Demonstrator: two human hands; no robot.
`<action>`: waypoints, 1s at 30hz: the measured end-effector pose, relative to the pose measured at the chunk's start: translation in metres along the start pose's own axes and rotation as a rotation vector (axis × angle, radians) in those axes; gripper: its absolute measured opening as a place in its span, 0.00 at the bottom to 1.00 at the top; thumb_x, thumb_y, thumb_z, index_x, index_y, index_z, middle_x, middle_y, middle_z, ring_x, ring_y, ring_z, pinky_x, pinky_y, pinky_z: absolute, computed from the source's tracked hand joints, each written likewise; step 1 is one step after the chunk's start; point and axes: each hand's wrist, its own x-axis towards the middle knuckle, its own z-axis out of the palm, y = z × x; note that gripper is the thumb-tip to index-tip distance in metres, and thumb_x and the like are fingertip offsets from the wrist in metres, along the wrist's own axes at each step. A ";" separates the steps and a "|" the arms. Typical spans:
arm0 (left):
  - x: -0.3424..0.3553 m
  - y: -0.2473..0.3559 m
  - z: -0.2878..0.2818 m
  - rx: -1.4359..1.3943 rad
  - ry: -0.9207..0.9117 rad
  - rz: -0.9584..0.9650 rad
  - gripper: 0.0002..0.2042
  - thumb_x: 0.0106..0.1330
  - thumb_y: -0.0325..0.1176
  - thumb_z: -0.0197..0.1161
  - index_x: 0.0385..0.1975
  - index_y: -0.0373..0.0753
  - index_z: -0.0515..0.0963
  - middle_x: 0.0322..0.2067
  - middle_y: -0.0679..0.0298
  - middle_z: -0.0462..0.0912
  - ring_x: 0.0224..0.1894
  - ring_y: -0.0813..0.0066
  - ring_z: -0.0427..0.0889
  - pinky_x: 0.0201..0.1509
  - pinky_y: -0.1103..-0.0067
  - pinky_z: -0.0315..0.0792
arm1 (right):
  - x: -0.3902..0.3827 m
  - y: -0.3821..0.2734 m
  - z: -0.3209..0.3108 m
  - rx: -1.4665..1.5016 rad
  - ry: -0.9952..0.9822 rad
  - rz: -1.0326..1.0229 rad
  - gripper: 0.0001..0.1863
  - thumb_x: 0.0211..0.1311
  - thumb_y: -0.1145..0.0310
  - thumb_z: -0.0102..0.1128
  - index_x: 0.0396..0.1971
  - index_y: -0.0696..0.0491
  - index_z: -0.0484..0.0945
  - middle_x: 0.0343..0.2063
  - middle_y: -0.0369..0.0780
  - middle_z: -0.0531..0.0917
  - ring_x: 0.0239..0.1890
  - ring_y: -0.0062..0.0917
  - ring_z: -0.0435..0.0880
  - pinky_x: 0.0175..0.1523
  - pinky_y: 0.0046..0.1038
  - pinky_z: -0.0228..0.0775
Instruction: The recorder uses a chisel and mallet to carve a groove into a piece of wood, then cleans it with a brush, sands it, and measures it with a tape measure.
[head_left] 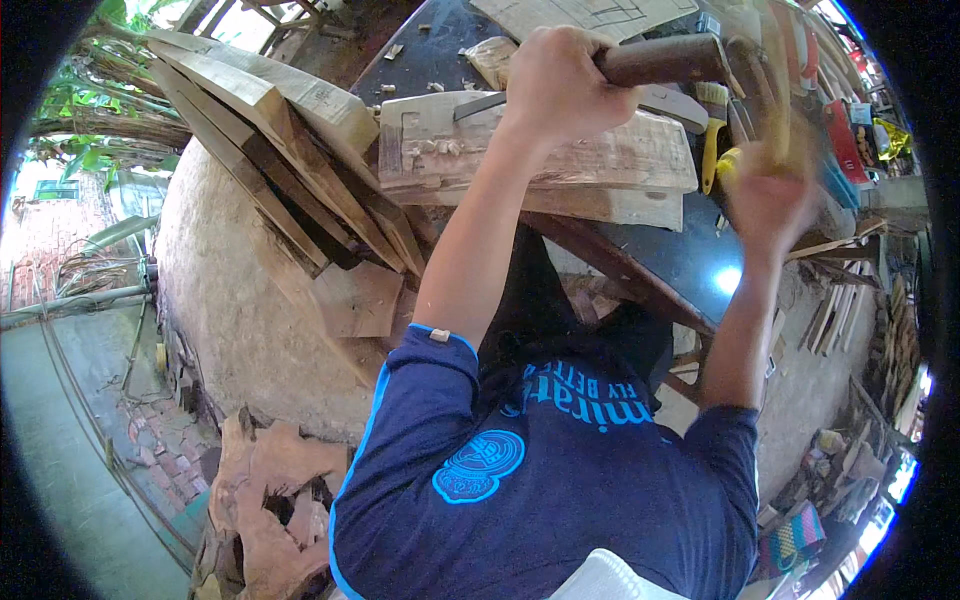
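The workpiece is a thick pale wooden block (620, 165), located below the left-hand grip and extending to both sides of it. Loose shavings (452, 148) lie on its face, left of the grip.

Left hand (565, 85): fingers closed in a fist around a chisel-like tool (660, 62). The brown cylindrical handle projects to the right of the grip. A flat grey blade (480, 106) shows to the left of the grip, over the upper part of the block; whether its edge touches the wood cannot be determined.

Right hand (770, 200): positioned to the right of and lower than the left grip. It is closed around a long tool (768, 95), which extends upward from the fist. Both are blurred, so the tool's exact form cannot be determined.

Between the two grips, a paintbrush (713, 125) with a yellow handle lies near the right end of the block. The block rests on a dark tabletop (685, 262). Above the left grip is a pale panel (585, 14) marked with dark lines. Left of the grip, several thick planks (235, 85) lean together. Farther out, below and left, stands a rugged brown wood piece (290, 460).
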 end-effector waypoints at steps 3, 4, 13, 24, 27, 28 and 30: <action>-0.004 -0.002 -0.003 0.187 -0.077 -0.061 0.12 0.43 0.42 0.69 0.19 0.39 0.82 0.13 0.59 0.77 0.17 0.62 0.77 0.27 0.72 0.74 | 0.000 -0.025 -0.004 -0.609 -0.431 -0.055 0.21 0.42 0.78 0.64 0.43 0.55 0.79 0.38 0.40 0.84 0.38 0.28 0.84 0.45 0.31 0.75; -0.003 0.001 0.001 0.228 -0.073 0.021 0.12 0.43 0.43 0.69 0.20 0.40 0.82 0.14 0.58 0.78 0.18 0.59 0.79 0.28 0.71 0.75 | 0.005 0.008 -0.029 -0.214 -0.284 0.165 0.21 0.42 0.79 0.64 0.43 0.57 0.78 0.36 0.39 0.84 0.36 0.27 0.84 0.45 0.29 0.76; -0.010 0.008 -0.005 0.300 -0.151 -0.118 0.10 0.41 0.41 0.65 0.22 0.46 0.85 0.18 0.55 0.80 0.26 0.53 0.81 0.35 0.67 0.77 | -0.019 -0.031 -0.016 -0.217 -0.510 0.263 0.26 0.43 0.84 0.66 0.48 0.61 0.76 0.35 0.41 0.83 0.37 0.23 0.82 0.43 0.23 0.74; -0.008 -0.001 0.007 0.315 -0.088 0.037 0.11 0.41 0.43 0.69 0.21 0.44 0.85 0.16 0.55 0.79 0.22 0.57 0.82 0.30 0.69 0.76 | 0.005 -0.028 -0.027 -0.199 -0.303 0.220 0.18 0.50 0.78 0.59 0.44 0.59 0.78 0.36 0.41 0.82 0.37 0.25 0.81 0.46 0.29 0.73; -0.003 0.004 0.010 0.238 -0.095 -0.002 0.11 0.41 0.43 0.69 0.20 0.43 0.84 0.16 0.56 0.79 0.23 0.56 0.81 0.31 0.68 0.76 | -0.015 0.004 -0.023 0.319 -0.011 0.491 0.19 0.48 0.78 0.61 0.45 0.58 0.78 0.35 0.41 0.83 0.36 0.24 0.81 0.45 0.26 0.74; -0.002 0.006 0.007 0.246 -0.094 0.000 0.11 0.41 0.43 0.69 0.20 0.43 0.84 0.16 0.56 0.79 0.23 0.56 0.81 0.31 0.68 0.76 | -0.024 0.016 -0.018 0.580 0.005 0.639 0.20 0.47 0.78 0.63 0.44 0.58 0.78 0.35 0.41 0.83 0.36 0.23 0.82 0.44 0.24 0.74; -0.003 0.007 -0.004 0.312 -0.183 -0.138 0.13 0.41 0.44 0.66 0.25 0.44 0.86 0.20 0.54 0.81 0.28 0.54 0.83 0.37 0.67 0.78 | -0.026 0.007 -0.023 0.430 -0.187 0.597 0.21 0.45 0.80 0.64 0.44 0.58 0.78 0.36 0.41 0.84 0.36 0.23 0.82 0.44 0.25 0.75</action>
